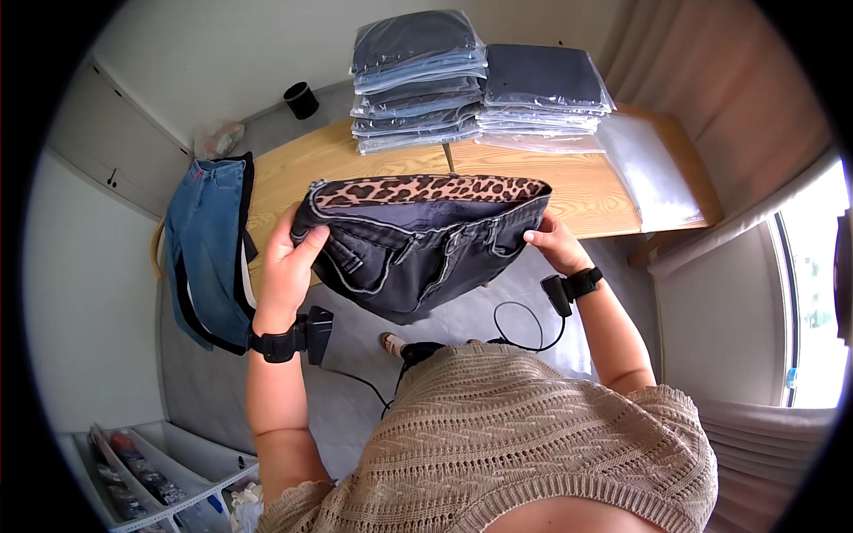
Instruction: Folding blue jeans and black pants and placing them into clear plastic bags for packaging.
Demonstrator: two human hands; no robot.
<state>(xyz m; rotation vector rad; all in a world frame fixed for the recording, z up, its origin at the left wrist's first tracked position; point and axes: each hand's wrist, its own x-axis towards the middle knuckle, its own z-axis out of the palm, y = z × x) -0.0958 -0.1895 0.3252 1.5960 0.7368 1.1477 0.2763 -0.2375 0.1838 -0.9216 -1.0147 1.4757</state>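
Note:
A pair of black jeans (pixel 391 258) hangs between my hands, in front of the table's near edge. Its waist gapes open and shows a leopard-print inner waistband (pixel 435 189). My left hand (pixel 289 258) grips the left end of the waist, thumb on the outside. At the right end, my right hand (pixel 560 244) pinches the waist with the thumb in front; its other fingers are partly hidden behind the cloth. The lower part of the jeans drops out of sight below the waist.
On the wooden table (pixel 293 178) stand two stacks of bagged folded garments, a taller left stack (pixel 418 44) and a right stack (pixel 542 75). Clear plastic bags (pixel 653 169) lie at its right end. Blue jeans (pixel 204 213) drape over the left end. A white bin (pixel 200 453) stands lower left.

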